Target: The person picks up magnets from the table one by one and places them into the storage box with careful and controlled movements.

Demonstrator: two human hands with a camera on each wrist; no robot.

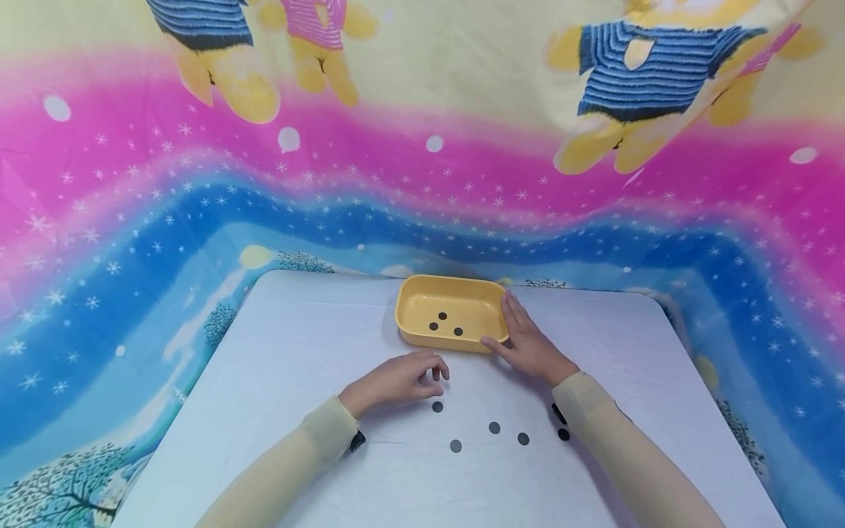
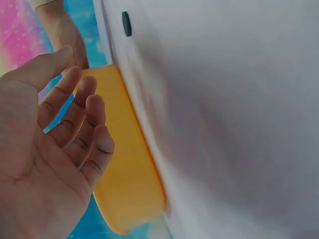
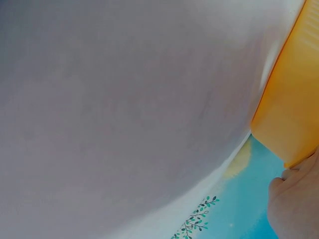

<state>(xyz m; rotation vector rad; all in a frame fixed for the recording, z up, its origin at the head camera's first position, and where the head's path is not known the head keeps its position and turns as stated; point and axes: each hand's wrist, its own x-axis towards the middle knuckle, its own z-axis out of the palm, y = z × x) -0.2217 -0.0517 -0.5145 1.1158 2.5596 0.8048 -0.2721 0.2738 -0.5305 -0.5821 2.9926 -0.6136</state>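
Tub (image 1: 454, 301), yellow, near the bench's (image 1: 304, 330) far edge, three dark discs (image 1: 442, 316) inside; right-hand grip (image 1: 530, 346) clamped round its right end, presumably steadying it. Left-hand grip (image 1: 403, 377) empty, thumb and fingertips apart. Five loose discs (image 1: 494, 427) lie nearer.

Behind five black round discs (image 1: 494, 427) on the white worktop (image 1: 297, 345) sits a yellow oblong box (image 1: 436, 341), three more discs (image 1: 442, 316) inside it.

The head view is bright and even, with soft shadow under the left hand (image 1: 399, 379) on the white table (image 1: 317, 315). Both wrist views are dimmer, the table looking greyish and blurred.
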